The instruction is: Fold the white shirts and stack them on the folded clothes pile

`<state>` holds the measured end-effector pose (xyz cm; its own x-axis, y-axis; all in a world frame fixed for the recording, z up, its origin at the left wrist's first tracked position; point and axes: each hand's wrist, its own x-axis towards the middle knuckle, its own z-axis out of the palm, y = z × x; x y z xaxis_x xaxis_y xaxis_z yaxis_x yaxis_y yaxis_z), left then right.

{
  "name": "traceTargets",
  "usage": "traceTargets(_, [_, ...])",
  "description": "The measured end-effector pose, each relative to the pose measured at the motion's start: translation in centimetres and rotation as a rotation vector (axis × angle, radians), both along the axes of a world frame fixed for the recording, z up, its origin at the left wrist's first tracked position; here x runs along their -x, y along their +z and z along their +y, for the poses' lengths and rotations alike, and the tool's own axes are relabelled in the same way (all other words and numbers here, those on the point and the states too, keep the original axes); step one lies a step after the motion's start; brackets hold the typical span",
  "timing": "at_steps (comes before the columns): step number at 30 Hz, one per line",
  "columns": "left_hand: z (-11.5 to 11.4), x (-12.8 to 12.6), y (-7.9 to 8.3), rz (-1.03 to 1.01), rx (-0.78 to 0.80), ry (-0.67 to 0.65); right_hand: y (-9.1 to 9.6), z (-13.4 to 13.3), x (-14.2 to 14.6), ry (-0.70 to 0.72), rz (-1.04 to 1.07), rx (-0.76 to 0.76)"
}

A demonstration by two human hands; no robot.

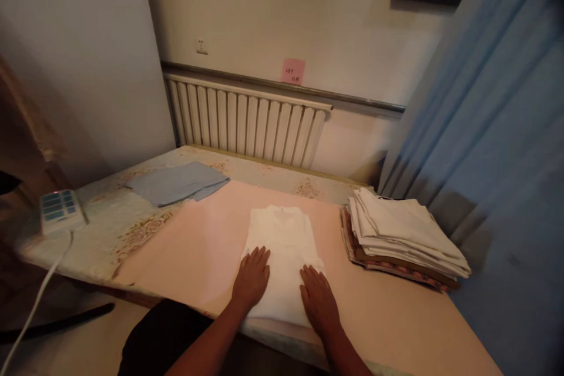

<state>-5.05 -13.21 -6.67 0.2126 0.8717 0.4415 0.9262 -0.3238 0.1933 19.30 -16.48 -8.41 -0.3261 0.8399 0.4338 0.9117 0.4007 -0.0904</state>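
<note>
A folded white garment (282, 241) lies on the pink-covered table (202, 247) in front of me. My left hand (252, 276) rests flat on its near left part, fingers stretched out. My right hand (318, 299) lies flat on its near right part, fingers together and extended. Neither hand grips anything.
A stack of folded white and patterned clothes (403, 235) sits at the right. A folded blue cloth (178, 182) lies at the back left. A white power strip (59, 210) with a cable is at the left edge. A radiator (247, 120) lines the wall; a blue curtain (497, 129) hangs right.
</note>
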Motion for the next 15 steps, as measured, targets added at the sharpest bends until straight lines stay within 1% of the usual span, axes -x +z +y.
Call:
traceTargets(4, [0.03,0.02,-0.14,-0.008,-0.006,-0.005,-0.12,-0.01,-0.01,0.007,0.011,-0.018])
traceTargets(15, [0.09,0.01,-0.01,-0.018,0.02,-0.003,0.09,0.04,0.05,-0.01,-0.002,0.017])
